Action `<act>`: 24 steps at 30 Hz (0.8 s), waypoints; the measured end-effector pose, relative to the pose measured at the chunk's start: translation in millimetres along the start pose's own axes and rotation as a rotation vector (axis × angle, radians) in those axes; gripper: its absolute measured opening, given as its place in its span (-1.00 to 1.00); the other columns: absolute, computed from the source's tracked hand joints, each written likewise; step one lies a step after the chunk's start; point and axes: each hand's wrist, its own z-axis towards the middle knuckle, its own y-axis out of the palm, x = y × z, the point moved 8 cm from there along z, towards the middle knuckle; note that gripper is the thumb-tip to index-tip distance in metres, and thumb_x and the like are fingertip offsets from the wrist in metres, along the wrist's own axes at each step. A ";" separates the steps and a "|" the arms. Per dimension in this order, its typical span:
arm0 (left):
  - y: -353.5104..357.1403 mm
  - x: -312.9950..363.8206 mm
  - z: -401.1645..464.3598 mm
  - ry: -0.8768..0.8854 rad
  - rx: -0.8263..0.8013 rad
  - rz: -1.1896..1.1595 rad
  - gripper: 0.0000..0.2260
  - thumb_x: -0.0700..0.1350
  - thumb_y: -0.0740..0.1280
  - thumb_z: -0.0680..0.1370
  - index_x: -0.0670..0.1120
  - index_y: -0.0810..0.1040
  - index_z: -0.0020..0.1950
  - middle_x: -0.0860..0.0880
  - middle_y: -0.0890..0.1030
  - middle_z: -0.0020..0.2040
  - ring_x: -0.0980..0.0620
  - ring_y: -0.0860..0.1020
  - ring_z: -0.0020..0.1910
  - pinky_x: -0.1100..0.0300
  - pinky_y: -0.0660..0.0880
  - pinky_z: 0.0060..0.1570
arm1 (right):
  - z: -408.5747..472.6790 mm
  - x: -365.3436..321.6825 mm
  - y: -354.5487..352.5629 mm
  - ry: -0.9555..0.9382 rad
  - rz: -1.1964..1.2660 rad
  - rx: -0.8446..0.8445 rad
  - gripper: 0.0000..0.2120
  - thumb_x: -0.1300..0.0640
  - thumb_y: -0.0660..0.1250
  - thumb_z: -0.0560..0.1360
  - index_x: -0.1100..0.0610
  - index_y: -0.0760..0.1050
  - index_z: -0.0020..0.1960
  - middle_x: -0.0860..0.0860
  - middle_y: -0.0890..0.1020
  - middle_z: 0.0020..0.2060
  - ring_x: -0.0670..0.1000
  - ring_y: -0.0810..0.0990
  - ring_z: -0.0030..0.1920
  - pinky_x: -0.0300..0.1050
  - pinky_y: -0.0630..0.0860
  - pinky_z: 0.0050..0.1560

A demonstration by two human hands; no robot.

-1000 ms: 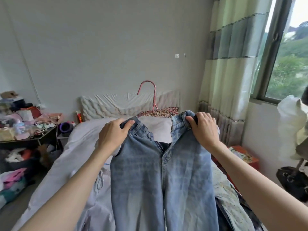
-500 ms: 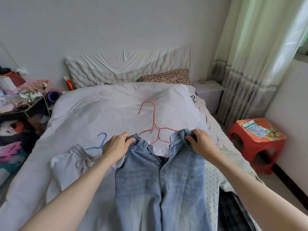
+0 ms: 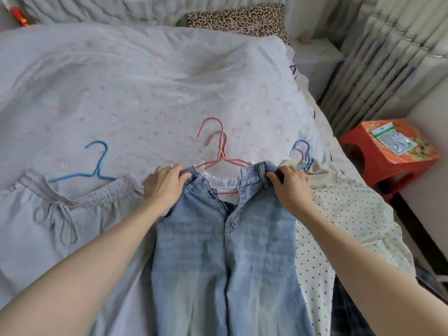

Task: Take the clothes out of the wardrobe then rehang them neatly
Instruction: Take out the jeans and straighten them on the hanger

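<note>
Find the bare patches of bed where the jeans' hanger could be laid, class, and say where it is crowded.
Free: the quilt between the leopard pillow and the hanger hooks. Crowded: the near edge, where grey drawstring trousers, blue hanger, pink hangers, jeans and dotted garment lie side by side.

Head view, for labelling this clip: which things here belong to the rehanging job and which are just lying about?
Part of the job:
- jeans, gripped at the waistband by left hand and right hand
- pink hangers
- grey drawstring trousers with blue hanger
- polka-dot garment

Lying about:
- leopard-print pillow
- red stool
- curtain
</note>
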 end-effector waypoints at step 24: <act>102.5 49.5 -278.3 0.405 -0.287 -0.134 -0.59 0.04 0.11 0.46 -0.06 0.41 0.26 -0.20 0.55 0.21 -0.26 0.51 0.19 -0.21 0.51 0.01 | -283.5 56.3 44.9 0.030 -0.093 -0.267 -0.45 -0.16 -0.01 0.54 0.15 0.42 0.33 0.13 0.50 0.28 0.18 0.45 0.30 0.24 0.26 0.27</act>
